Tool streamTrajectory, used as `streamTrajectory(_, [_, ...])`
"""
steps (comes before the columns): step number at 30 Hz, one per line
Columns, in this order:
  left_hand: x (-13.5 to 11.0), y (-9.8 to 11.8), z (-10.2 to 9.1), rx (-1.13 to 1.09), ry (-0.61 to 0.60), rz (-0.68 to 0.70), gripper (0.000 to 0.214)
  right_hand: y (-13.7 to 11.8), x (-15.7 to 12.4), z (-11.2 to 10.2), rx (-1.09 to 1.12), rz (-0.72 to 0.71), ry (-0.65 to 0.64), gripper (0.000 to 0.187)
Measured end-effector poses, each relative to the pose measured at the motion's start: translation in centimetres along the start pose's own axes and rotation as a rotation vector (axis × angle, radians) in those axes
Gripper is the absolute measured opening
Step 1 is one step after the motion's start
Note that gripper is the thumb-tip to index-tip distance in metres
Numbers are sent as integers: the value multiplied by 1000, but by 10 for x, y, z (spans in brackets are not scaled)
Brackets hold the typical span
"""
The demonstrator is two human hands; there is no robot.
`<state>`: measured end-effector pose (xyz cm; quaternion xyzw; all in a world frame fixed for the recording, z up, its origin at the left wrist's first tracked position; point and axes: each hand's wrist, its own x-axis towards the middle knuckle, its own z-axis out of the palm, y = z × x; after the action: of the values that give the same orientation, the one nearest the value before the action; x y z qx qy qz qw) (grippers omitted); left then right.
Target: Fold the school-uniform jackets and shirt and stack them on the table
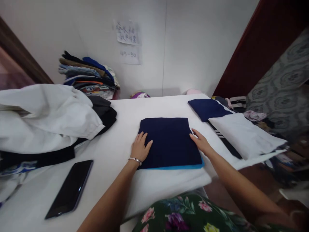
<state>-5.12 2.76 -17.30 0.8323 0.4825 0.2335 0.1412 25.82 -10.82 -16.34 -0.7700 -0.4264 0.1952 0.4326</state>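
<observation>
A navy blue cloth (169, 141), folded into a flat square, lies on the white table in front of me. Under its near edge shows a strip of bright blue fabric (178, 167). My left hand (140, 147) rests on the left edge of the navy cloth, fingers spread, with a bracelet (135, 160) at the wrist. At the right edge is my right hand (200, 140), its fingers stretched out and the fingertips touching or close beside the cloth. Neither hand grips anything.
A heap of white and black clothes (48, 116) covers the table's left side. Nearer lies a phone (71, 187). To the right are folded navy (209, 108) and white (246, 133) garments. A clothes stack (87, 77) stands at the back left, below paper notes (127, 40) on the wall.
</observation>
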Motion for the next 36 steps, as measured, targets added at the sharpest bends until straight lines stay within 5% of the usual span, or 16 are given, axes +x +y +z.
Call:
streamTrajectory(6, [40,23,-30,89,-80,-20,51,-66,-20,12,-245,-397,-34,65])
streamTrajectory(10, [78,42,-25,168,-151,54,54,-100,-4,36,-418,-545,-120,68])
streamTrajectory(15, [102,34,10,220,-368,-46,72,-61,21,68,-665,-295,-215,70])
streamTrajectory(19, [106,25,24,229,-448,-87,79,-31,25,75,-705,-271,-195,70])
streamTrajectory(26, [104,26,23,260,-409,-69,76,-56,29,68,-689,-197,-273,73])
streamTrajectory(30, [105,24,25,260,-354,-57,72,-79,56,67,-671,-282,-245,74])
streamTrajectory(36, [107,21,24,237,-341,-57,69,-53,103,69,-578,-105,-304,69])
